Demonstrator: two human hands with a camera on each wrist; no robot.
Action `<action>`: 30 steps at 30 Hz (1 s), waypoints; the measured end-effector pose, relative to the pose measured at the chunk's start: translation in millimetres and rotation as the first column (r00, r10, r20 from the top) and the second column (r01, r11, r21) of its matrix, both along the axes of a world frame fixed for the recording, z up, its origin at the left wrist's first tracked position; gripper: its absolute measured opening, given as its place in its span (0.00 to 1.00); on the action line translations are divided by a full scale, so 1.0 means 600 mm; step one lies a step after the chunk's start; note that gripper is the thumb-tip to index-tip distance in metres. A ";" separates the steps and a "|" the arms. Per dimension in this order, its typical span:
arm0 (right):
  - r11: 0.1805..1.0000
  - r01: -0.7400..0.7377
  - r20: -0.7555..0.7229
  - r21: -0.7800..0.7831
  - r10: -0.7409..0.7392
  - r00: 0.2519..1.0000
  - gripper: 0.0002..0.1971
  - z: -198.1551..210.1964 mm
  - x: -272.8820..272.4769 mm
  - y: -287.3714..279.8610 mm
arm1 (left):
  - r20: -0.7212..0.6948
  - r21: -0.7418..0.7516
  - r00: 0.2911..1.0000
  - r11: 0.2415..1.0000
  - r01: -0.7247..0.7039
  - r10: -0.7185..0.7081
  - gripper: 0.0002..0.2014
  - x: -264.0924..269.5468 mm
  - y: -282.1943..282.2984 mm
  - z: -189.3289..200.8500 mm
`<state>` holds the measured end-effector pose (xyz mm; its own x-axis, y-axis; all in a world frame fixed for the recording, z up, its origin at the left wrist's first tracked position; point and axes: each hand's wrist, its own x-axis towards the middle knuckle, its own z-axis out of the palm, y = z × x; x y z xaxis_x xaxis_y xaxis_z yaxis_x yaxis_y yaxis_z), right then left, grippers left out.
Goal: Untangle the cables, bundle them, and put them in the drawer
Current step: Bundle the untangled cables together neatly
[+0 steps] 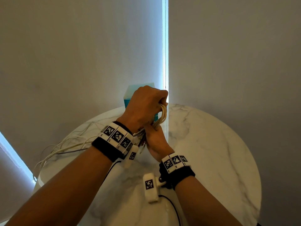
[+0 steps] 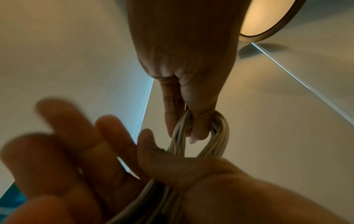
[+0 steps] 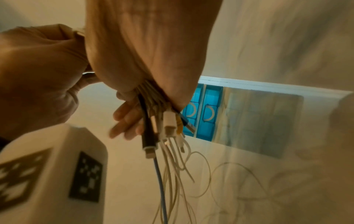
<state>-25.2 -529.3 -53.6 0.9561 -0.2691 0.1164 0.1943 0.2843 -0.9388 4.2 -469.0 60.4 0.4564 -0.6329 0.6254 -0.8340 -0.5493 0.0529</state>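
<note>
Right hand (image 1: 157, 142) fist round cables (image 1: 160, 117) (plugs dangling) | left hand (image 1: 143, 106) fingers curled through loop | marble table (image 1: 211, 144)

Bare tabletop (image 1: 211, 144) is left open at the right; the left side is strewn with loose cables (image 1: 65, 144), and the far edge is blocked by a blue drawer box (image 1: 130, 95).

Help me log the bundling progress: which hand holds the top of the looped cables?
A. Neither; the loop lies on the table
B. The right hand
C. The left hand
C: in the head view the left hand is curled round the top of the cable loop, while the right hand grips the strands lower down.
</note>
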 end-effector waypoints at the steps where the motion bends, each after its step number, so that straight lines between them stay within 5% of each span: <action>1: 0.998 -0.026 -0.011 0.052 0.027 1.000 0.13 0.001 0.000 -0.001 | -0.009 0.009 1.000 1.000 -0.005 0.005 0.06 -0.003 0.000 0.001; 4: 0.980 -0.057 -0.058 0.193 0.069 0.996 0.20 0.001 0.002 -0.001 | -0.004 0.017 1.000 1.000 0.006 -0.006 0.07 -0.011 0.001 0.002; 8: 0.963 0.138 -0.253 0.232 -0.077 0.964 0.29 -0.014 0.020 0.002 | -0.025 0.091 1.000 0.996 0.018 -0.015 0.08 -0.024 -0.007 -0.015; 11: 0.964 0.175 -0.186 0.202 -0.138 0.973 0.28 -0.024 0.030 0.005 | -0.217 -0.047 0.976 0.999 0.015 -0.025 0.06 -0.007 0.006 -0.024; 15: 0.956 0.186 -0.158 0.225 -0.153 0.976 0.20 -0.020 0.025 -0.012 | -0.624 -0.087 0.777 0.995 0.040 -0.086 0.29 0.028 0.049 -0.053; 18: 0.956 0.170 -0.119 0.238 -0.145 0.982 0.16 -0.018 0.024 -0.025 | -0.705 0.171 0.704 0.983 0.060 0.080 0.45 0.048 0.091 -0.100; 20: 0.939 0.151 -0.112 0.309 -0.122 0.986 0.23 -0.018 0.025 -0.029 | -0.713 0.339 0.669 0.938 0.065 0.211 0.54 0.053 0.115 -0.130; 23: 0.916 0.094 -0.083 0.389 -0.067 0.994 0.29 -0.018 0.025 -0.030 | -0.555 0.522 0.777 0.852 0.047 0.297 0.38 0.061 0.137 -0.161; 25: 0.906 0.080 -0.085 0.416 -0.049 0.995 0.30 -0.019 0.024 -0.036 | -0.487 0.512 0.829 0.859 0.018 0.274 0.23 0.071 0.148 -0.168; 30: 0.870 0.008 -0.008 0.494 -0.004 1.000 0.30 -0.010 0.016 -0.061 | -0.527 0.315 0.832 0.949 0.003 0.172 0.23 0.083 0.186 -0.141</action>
